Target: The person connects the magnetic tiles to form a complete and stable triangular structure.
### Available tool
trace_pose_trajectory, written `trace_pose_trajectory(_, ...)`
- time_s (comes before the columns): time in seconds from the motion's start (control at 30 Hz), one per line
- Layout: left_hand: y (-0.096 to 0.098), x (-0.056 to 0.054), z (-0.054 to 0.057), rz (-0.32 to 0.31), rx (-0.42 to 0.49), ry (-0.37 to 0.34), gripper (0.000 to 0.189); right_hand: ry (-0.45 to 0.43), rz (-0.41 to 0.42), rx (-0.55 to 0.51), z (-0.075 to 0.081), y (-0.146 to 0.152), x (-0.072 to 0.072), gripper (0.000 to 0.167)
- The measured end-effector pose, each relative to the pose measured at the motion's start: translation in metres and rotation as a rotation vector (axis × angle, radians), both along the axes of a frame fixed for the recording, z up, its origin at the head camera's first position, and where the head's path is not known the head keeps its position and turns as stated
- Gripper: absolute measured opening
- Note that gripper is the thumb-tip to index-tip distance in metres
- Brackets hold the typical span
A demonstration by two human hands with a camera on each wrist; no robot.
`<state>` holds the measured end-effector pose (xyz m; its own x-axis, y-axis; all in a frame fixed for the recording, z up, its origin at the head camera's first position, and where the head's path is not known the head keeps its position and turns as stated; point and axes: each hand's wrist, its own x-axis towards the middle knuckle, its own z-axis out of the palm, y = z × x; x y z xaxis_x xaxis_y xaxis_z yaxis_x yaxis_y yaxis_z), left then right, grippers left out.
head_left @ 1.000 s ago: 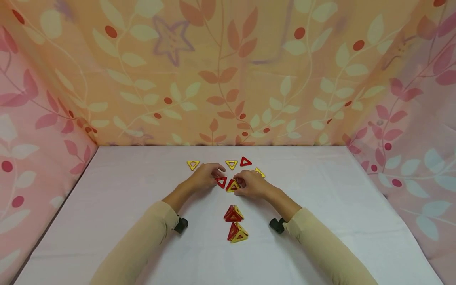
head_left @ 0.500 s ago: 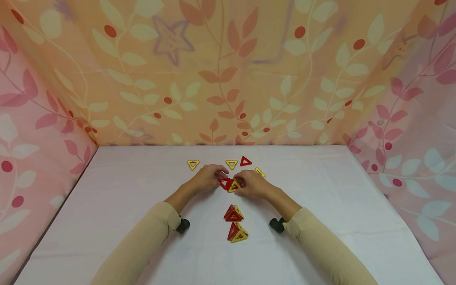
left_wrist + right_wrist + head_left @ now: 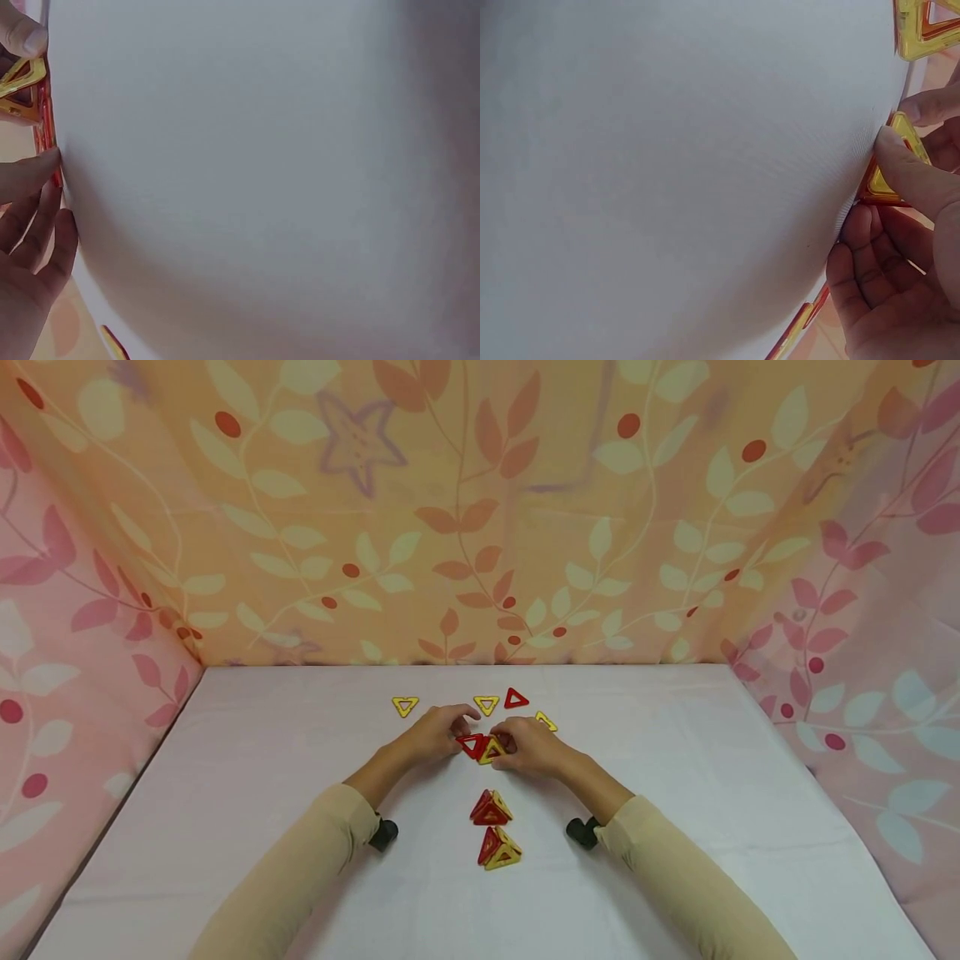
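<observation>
My left hand (image 3: 435, 732) pinches a red triangular magnetic tile (image 3: 478, 747) by its left side, thumb and a finger at its edge in the left wrist view. The tile's right side meets a small red-and-yellow tile assembly (image 3: 491, 760). My right hand (image 3: 534, 747) holds that assembly; in the right wrist view its thumb presses the yellow face (image 3: 889, 180) and fingers curl behind. The assembly's far side is hidden. Nearer to me stand two red-and-yellow tile pyramids, one (image 3: 492, 817) behind the other (image 3: 502, 862).
Loose tiles lie beyond the hands: a yellow one (image 3: 405, 712) at left, another yellow one (image 3: 486, 712) in the middle, a red one (image 3: 510, 700) beside it, and a yellow one (image 3: 547, 723) partly behind the right hand. Patterned cloth walls (image 3: 465, 568) border the white table (image 3: 225, 752).
My left hand has shifted slightly right, bringing the red tile from a small gap up against the assembly. The right hand has stayed in place. The two pyramids have not moved.
</observation>
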<state>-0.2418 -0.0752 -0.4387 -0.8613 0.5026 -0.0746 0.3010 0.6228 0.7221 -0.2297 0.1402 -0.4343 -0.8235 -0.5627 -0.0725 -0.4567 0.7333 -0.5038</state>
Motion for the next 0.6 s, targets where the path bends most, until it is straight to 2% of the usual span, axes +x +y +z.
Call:
trace_pose_trajectory(0.27, -0.0013, 0.0011, -0.0025, -0.038, -0.005, 0.060, 0.047, 0.014, 0.003, 0.010, -0.0014, 0.0006, -0.0015, 0.049)
trace_pose_trajectory(0.6, -0.0044, 0.0020, 0.0044, -0.067, 0.025, 0.056, 0.044, 0.010, 0.014, 0.017, -0.0020, 0.0003, -0.0025, 0.050)
